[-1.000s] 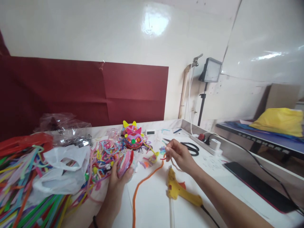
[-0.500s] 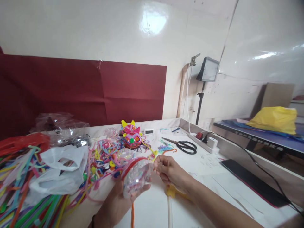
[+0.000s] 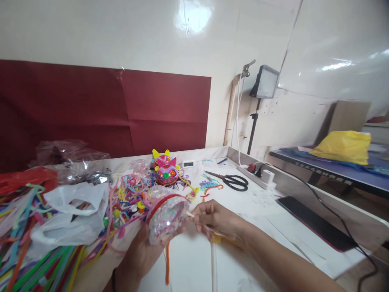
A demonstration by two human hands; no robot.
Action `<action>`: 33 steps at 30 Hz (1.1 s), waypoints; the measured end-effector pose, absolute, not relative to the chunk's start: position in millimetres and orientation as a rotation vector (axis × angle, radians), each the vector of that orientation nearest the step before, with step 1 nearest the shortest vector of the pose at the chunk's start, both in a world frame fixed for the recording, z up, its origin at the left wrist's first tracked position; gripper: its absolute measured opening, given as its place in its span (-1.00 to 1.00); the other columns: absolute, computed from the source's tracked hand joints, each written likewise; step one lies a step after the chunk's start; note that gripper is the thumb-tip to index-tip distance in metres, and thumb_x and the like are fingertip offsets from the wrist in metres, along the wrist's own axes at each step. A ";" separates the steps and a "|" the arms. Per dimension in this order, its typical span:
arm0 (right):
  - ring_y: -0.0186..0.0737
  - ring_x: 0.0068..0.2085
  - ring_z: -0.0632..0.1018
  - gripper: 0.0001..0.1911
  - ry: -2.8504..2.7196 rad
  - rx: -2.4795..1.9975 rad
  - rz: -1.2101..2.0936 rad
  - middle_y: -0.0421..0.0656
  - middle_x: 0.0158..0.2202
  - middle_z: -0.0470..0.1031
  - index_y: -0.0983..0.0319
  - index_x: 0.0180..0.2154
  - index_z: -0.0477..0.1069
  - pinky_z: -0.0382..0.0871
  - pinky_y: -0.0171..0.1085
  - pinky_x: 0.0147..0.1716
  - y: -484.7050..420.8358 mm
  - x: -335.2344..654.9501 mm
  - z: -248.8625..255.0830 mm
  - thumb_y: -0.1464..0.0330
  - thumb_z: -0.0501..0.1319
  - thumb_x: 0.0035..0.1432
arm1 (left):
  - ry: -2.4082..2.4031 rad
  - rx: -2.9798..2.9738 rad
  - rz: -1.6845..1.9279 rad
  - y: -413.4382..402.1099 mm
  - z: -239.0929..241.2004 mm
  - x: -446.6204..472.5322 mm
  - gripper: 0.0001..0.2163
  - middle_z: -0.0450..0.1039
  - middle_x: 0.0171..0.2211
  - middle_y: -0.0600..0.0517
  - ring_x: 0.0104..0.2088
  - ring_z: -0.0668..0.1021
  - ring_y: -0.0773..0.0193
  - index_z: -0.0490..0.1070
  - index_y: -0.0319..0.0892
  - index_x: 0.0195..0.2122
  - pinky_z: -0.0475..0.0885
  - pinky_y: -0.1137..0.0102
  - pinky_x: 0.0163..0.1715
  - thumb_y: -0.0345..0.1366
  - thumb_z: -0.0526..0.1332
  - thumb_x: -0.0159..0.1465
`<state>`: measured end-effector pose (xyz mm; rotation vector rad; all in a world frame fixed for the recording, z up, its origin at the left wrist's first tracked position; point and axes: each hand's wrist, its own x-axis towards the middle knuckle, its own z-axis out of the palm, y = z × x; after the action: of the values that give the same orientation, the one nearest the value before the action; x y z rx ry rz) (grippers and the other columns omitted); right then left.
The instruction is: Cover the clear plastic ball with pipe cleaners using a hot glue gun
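Left grip cups a glossy, domed clear shell while right grip pinches a slim, pale strip.

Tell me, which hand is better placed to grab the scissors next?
Probably the right hand: the scissors lie nearer it, though it would first have to release the pale strip. The left hand is farther away and holds the clear shell.

The dome in the left hand is clear with a red rim; the pipe cleaner beside that hand is orange. Farther beyond, a pink mask has a green nose; past the right hand, scissors have black handles.
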<state>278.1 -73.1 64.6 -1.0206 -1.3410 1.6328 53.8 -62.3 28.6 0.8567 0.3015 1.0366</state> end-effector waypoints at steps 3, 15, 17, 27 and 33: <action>-0.46 -0.74 0.36 -0.67 -1.367 -1.038 1.611 -0.27 -0.65 0.49 0.29 -0.47 0.45 0.19 -0.45 -0.78 -73.8 281.3 63.1 0.17 0.42 -0.15 | 0.297 0.863 1.041 -63.8 31.5 54.9 -0.49 0.56 0.03 -0.13 0.16 0.43 -0.27 0.59 -0.03 -0.06 0.28 -0.10 0.16 0.10 0.39 0.00; -0.41 -0.68 0.43 -0.66 -1.506 -1.066 1.499 -0.23 -0.59 0.52 0.28 -0.45 0.43 0.28 -0.41 -0.70 -86.1 307.6 64.1 0.14 0.39 -0.06 | 0.310 0.798 1.162 -59.1 40.7 51.1 -0.49 0.59 -0.01 -0.12 0.00 0.56 -0.28 0.59 0.00 -0.06 0.27 -0.17 0.14 0.06 0.42 -0.03; -0.42 -0.68 0.43 -0.63 -1.490 -1.082 1.462 -0.25 -0.61 0.49 0.26 -0.48 0.38 0.27 -0.42 -0.71 -86.7 307.6 63.4 0.09 0.36 -0.03 | 0.308 0.805 1.160 -58.9 38.7 51.2 -0.48 0.58 0.01 -0.13 0.02 0.55 -0.29 0.59 -0.02 -0.05 0.26 -0.16 0.15 0.08 0.41 -0.02; -0.43 -0.70 0.43 -0.62 -1.522 -1.167 1.332 -0.27 -0.60 0.48 0.24 -0.45 0.33 0.28 -0.42 -0.72 -89.3 322.2 50.7 0.06 0.31 0.02 | 0.379 0.755 1.235 -56.6 45.1 49.1 -0.40 0.55 0.06 -0.06 0.15 0.44 -0.28 0.54 0.03 0.01 -0.03 -0.21 0.26 0.12 0.41 -0.07; -0.36 -0.61 0.52 -0.57 -1.537 -1.201 1.304 -0.21 -0.52 0.54 0.25 -0.40 0.33 0.38 -0.39 -0.63 -91.6 326.1 47.3 0.01 0.30 0.00 | 0.364 0.728 1.263 -57.6 48.5 49.5 -0.38 0.53 0.08 -0.06 0.13 0.47 -0.24 0.49 0.04 0.06 -0.13 -0.19 0.28 0.15 0.37 -0.01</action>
<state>326.1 -91.6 47.3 -1.2015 -1.5371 1.3043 49.5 -57.6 48.5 0.7280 0.3642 1.2631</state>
